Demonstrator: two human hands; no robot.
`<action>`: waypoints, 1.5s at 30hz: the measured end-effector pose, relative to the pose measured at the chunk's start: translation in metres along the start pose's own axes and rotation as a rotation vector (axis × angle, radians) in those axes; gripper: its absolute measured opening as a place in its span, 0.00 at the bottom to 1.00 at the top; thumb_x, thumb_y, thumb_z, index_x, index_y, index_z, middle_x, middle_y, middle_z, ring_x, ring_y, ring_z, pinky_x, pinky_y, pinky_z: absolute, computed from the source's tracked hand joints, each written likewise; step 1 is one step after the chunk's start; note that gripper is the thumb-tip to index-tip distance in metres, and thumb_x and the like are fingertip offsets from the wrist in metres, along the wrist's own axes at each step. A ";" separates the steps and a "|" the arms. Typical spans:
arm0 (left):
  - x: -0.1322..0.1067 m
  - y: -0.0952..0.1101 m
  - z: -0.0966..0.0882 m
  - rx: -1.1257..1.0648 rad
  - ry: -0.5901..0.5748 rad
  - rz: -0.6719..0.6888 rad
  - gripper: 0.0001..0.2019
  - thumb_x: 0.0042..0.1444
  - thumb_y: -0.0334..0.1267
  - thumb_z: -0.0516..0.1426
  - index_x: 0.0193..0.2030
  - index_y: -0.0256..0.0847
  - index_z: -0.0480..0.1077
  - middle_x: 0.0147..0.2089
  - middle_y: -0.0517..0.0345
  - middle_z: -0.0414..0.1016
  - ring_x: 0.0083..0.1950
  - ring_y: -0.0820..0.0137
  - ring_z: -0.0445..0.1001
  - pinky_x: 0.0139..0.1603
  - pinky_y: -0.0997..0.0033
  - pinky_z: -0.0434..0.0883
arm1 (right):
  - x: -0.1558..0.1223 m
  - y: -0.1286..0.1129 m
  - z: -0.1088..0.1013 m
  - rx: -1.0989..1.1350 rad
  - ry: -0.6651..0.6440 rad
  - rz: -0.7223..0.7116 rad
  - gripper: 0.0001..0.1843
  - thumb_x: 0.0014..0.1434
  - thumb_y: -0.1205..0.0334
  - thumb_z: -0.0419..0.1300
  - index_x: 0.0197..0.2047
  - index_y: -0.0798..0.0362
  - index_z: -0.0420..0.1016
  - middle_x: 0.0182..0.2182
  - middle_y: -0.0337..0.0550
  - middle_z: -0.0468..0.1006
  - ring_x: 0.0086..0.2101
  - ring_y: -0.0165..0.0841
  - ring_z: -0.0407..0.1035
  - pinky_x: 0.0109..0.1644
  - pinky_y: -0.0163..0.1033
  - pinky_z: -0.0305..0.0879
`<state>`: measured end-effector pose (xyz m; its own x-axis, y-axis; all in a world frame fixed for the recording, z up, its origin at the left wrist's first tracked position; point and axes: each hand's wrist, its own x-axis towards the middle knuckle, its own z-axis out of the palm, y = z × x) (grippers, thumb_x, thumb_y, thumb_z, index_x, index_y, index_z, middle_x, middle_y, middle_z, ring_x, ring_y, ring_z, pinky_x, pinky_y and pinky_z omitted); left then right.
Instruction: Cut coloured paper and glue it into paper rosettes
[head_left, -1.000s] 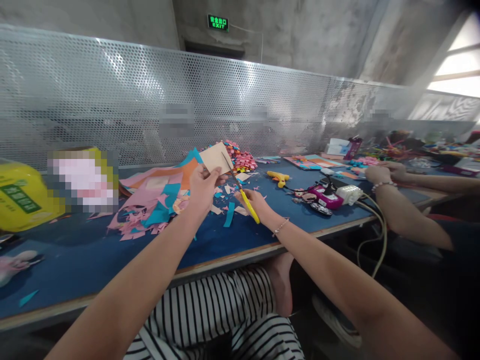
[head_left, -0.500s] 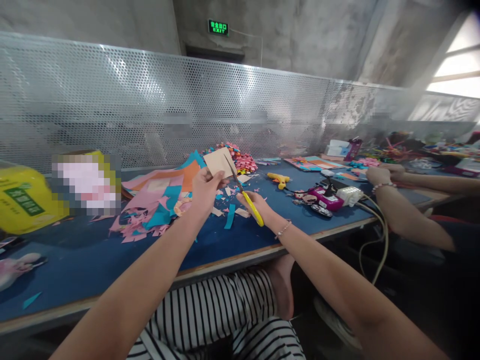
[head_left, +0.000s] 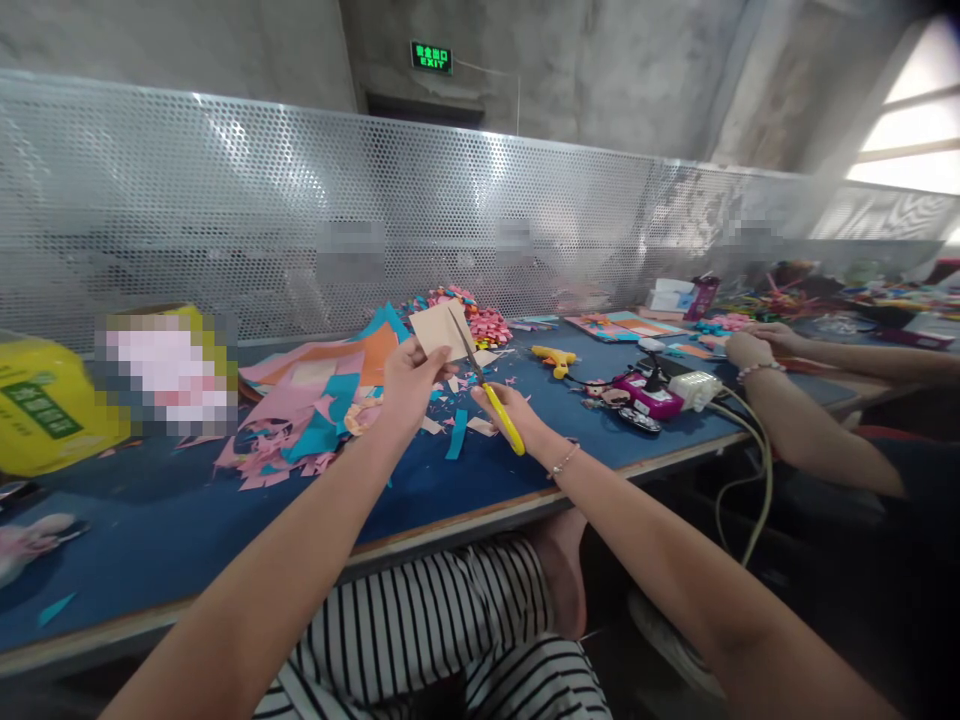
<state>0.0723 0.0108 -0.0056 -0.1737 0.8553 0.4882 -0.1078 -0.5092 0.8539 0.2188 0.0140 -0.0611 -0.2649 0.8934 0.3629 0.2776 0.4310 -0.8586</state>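
Between its thumb and fingers, my left hand [head_left: 414,380] pinches a cream-coloured square of paper [head_left: 437,328], raised above the table. My right hand [head_left: 517,415] is wrapped round the yellow handles of a pair of scissors [head_left: 505,418]. The blades point up and away, lying along the right edge of the paper; whether they are parted there I cannot make out. Beneath my hands lie small offcuts and a blue paper strip [head_left: 457,434]. To the left of my left hand spread large pink, orange and blue sheets [head_left: 315,362] with a heap of shreds [head_left: 274,448].
A mound of small folded pink and coloured pieces [head_left: 489,325] sits behind the paper. Rightward are a yellow glue gun [head_left: 553,358], a purple device [head_left: 654,397] and a power strip [head_left: 697,388] with a cable. A co-worker's hands [head_left: 750,350] work farther right. A yellow bag [head_left: 45,405] stands left.
The view has shifted slightly. My hands, the paper and the scissors keep nearly the same pose. The co-worker's far hand has moved a little to the left.
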 end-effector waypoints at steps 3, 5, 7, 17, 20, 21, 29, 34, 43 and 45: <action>0.000 0.000 0.000 -0.007 0.017 -0.013 0.13 0.41 0.38 0.64 0.33 0.36 0.70 0.29 0.58 0.75 0.22 0.78 0.70 0.24 0.78 0.68 | 0.002 0.003 0.001 -0.021 0.017 0.007 0.23 0.52 0.40 0.52 0.28 0.54 0.66 0.21 0.36 0.64 0.25 0.28 0.61 0.26 0.32 0.58; 0.000 0.000 0.000 -0.010 0.018 -0.019 0.13 0.40 0.38 0.64 0.32 0.36 0.70 0.29 0.58 0.75 0.22 0.77 0.70 0.25 0.77 0.68 | 0.003 0.004 0.002 -0.041 0.024 0.002 0.23 0.52 0.40 0.52 0.28 0.54 0.66 0.21 0.36 0.64 0.25 0.28 0.61 0.26 0.32 0.57; 0.000 0.001 0.001 -0.015 0.021 -0.024 0.13 0.40 0.39 0.64 0.32 0.36 0.70 0.29 0.58 0.75 0.22 0.77 0.70 0.25 0.77 0.68 | 0.004 0.003 0.002 -0.063 0.028 -0.012 0.23 0.52 0.40 0.51 0.26 0.54 0.65 0.20 0.37 0.65 0.24 0.29 0.61 0.25 0.32 0.56; 0.000 0.003 0.002 -0.060 0.032 -0.051 0.14 0.38 0.38 0.64 0.33 0.36 0.70 0.29 0.57 0.76 0.21 0.79 0.70 0.23 0.80 0.69 | 0.008 0.008 0.003 -0.097 0.040 -0.036 0.23 0.53 0.40 0.50 0.25 0.54 0.65 0.21 0.38 0.68 0.24 0.29 0.62 0.26 0.32 0.52; 0.001 0.003 0.002 -0.073 0.024 -0.062 0.14 0.38 0.38 0.64 0.33 0.36 0.70 0.29 0.57 0.76 0.21 0.79 0.70 0.24 0.79 0.69 | 0.008 0.007 0.004 -0.098 0.047 -0.025 0.23 0.52 0.40 0.51 0.26 0.54 0.66 0.21 0.38 0.69 0.25 0.30 0.63 0.26 0.32 0.54; 0.001 0.002 0.002 -0.077 0.023 -0.068 0.14 0.37 0.38 0.65 0.32 0.36 0.70 0.30 0.57 0.76 0.21 0.79 0.70 0.24 0.79 0.69 | 0.008 0.006 0.004 -0.097 0.047 -0.019 0.23 0.52 0.40 0.52 0.26 0.54 0.66 0.20 0.38 0.68 0.25 0.31 0.63 0.26 0.32 0.54; 0.001 -0.001 0.002 -0.024 -0.009 -0.075 0.13 0.37 0.39 0.65 0.30 0.36 0.70 0.23 0.61 0.73 0.20 0.78 0.69 0.22 0.80 0.68 | 0.003 0.002 0.000 0.012 0.011 -0.022 0.23 0.50 0.40 0.54 0.27 0.54 0.64 0.22 0.37 0.65 0.24 0.27 0.60 0.25 0.31 0.58; 0.000 -0.005 0.001 -0.006 -0.069 -0.085 0.13 0.37 0.39 0.65 0.30 0.37 0.71 0.22 0.61 0.72 0.21 0.76 0.70 0.24 0.78 0.69 | -0.001 -0.003 -0.001 0.154 -0.036 0.037 0.24 0.50 0.37 0.53 0.28 0.53 0.61 0.20 0.33 0.59 0.19 0.23 0.54 0.21 0.30 0.60; -0.001 0.001 0.004 -0.011 -0.061 -0.114 0.12 0.37 0.38 0.65 0.29 0.37 0.70 0.20 0.62 0.71 0.21 0.76 0.70 0.22 0.79 0.68 | 0.002 0.001 0.003 0.184 0.005 0.089 0.26 0.48 0.35 0.54 0.27 0.54 0.63 0.19 0.33 0.60 0.18 0.23 0.56 0.19 0.30 0.60; -0.001 0.001 0.004 -0.007 -0.059 -0.117 0.12 0.37 0.38 0.65 0.29 0.36 0.70 0.21 0.62 0.72 0.21 0.76 0.71 0.22 0.79 0.68 | 0.004 0.002 0.003 0.181 -0.002 0.105 0.26 0.48 0.36 0.54 0.29 0.54 0.65 0.19 0.34 0.61 0.19 0.23 0.57 0.19 0.29 0.60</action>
<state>0.0759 0.0095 -0.0043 -0.1019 0.9131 0.3948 -0.1313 -0.4057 0.9045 0.2155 0.0175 -0.0622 -0.2455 0.9319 0.2670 0.1335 0.3054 -0.9428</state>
